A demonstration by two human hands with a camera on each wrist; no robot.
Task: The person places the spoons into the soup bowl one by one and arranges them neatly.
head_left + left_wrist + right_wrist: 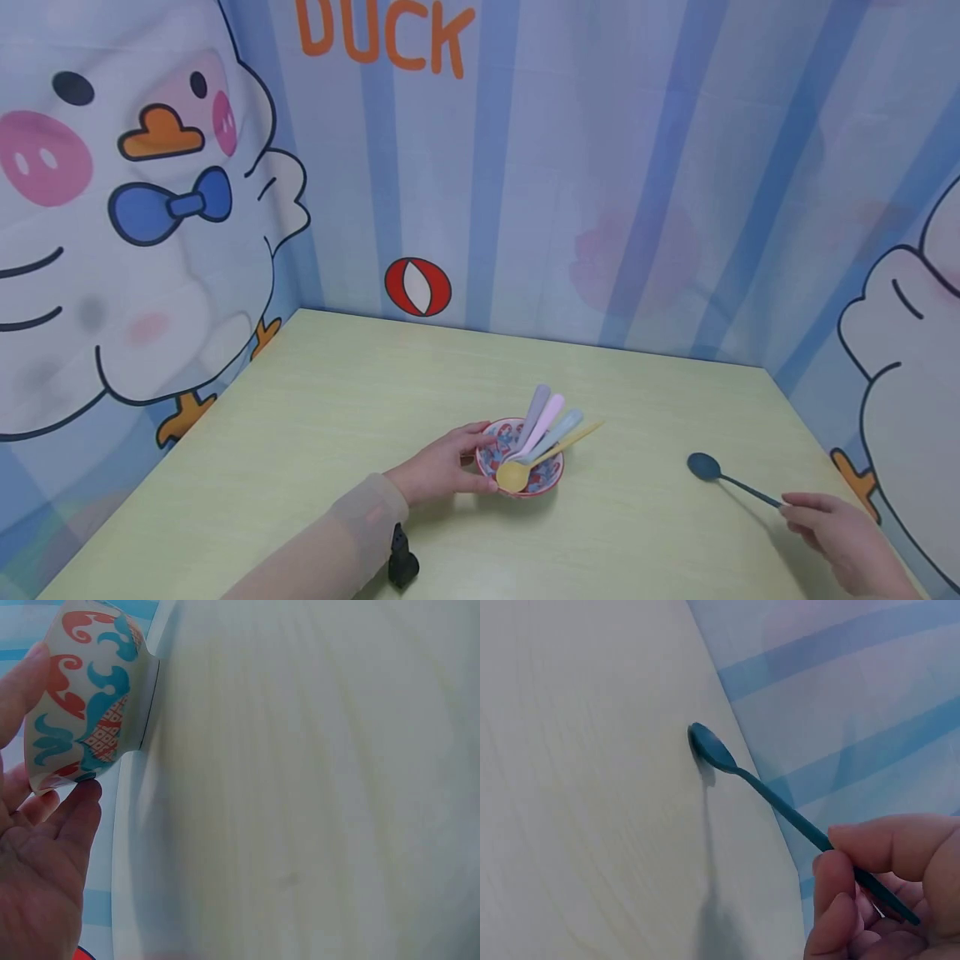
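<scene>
My left hand [447, 468] grips the left side of a small patterned bowl [556, 479], thumb and fingers at its rim. Red and teal designs cover the bowl's outside [90, 697] in the left wrist view. Several spoons lie in it: a yellow spoon [513, 477] with its round head toward me, and others with purple [534, 410], pink [550, 414] and light blue [558, 431] handles pointing up and away. Off to the right, my right hand [836, 533] pinches a dark teal spoon [787, 814] by its handle end. That spoon's head [703, 467] is low, close over the tabletop.
The pale wood-grain table [360, 375] carries the bowl near its middle. A blue striped curtain [555, 167] with duck prints stands along the back and both sides. A small black object [402, 560] hangs under my left sleeve [337, 533].
</scene>
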